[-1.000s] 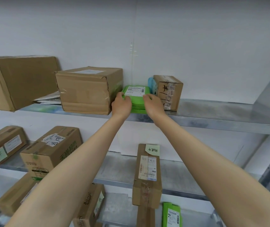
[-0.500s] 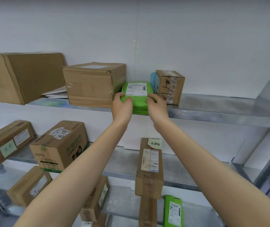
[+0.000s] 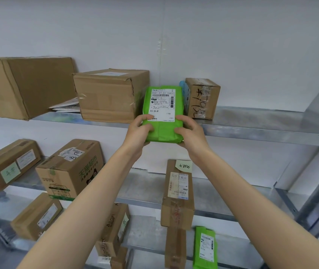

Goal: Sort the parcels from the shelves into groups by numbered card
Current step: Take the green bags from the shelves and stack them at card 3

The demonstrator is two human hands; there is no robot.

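Nearest to me, on the lowest grey metal shelf (image 3: pixel 151 235), a flat green plastic mailer bag (image 3: pixel 205 247) stands on its end beside several brown cardboard boxes, one of them with a white label (image 3: pixel 36 216). Above, on the middle metal shelf (image 3: pixel 145 187), lie a long narrow cardboard box with a pale green note (image 3: pixel 178 191), a cardboard box with green printing (image 3: pixel 71 169) and a low cardboard box with a green sticker (image 3: pixel 7 166). All of these wait for sorting.

Further out, my left hand (image 3: pixel 137 131) and my right hand (image 3: pixel 190 133) grasp the near end of a soft green plastic parcel with a white shipping label (image 3: pixel 162 117), thumbs on top and the other fingers under it. This parcel is tilted with the label toward me. Its near end hangs past the front edge of the top metal shelf (image 3: pixel 251 125). Its far end is between a medium brown cardboard box (image 3: pixel 110 96) and a small taped cardboard box with black handwriting (image 3: pixel 203 98). I cannot tell whether the far end touches the shelf.

Behind these, a large brown cardboard box (image 3: pixel 25 84) and some white envelopes (image 3: pixel 67 106) are near the white wall.

I judge the task to be in its early part. One parcel is in hand, many are on the shelves, and no numbered card or finished group is in view. This parcel must go to its card, and then all the others.
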